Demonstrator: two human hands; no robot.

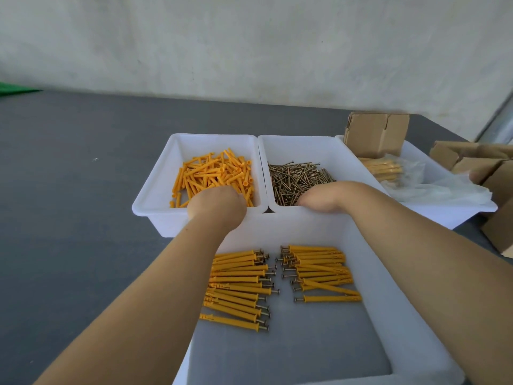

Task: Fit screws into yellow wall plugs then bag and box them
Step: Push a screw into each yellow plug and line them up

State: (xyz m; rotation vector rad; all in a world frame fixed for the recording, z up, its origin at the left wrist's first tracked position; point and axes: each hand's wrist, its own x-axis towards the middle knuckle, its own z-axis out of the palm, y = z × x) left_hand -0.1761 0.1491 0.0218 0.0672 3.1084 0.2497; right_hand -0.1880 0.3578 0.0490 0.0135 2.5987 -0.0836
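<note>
Hands reach into bins, left (pixel 216 202) among plugs (pixel 213 173), right (pixel 322 198) among screws (pixel 297 176); grips hidden.

Loose yellow plugs (pixel 213 176) lie heaped in the left white tub (pixel 155 190); brassy screws (pixel 297 179) pile in the tub (pixel 294 145) beside it. Fitted plugs (pixel 280 282) lie in two rows, screw heads facing inward, in the near tub (pixel 374 287). Bagged ones (pixel 388 170) and a box (pixel 374 134) sit in the right tub (pixel 458 209).

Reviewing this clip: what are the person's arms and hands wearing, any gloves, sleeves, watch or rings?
Both forearms are bare to the frame edge: no sleeves show, and no watch or bracelet. The left hand and right hand wear no gloves. The fingers are hidden in the bins, so rings cannot be told.
</note>
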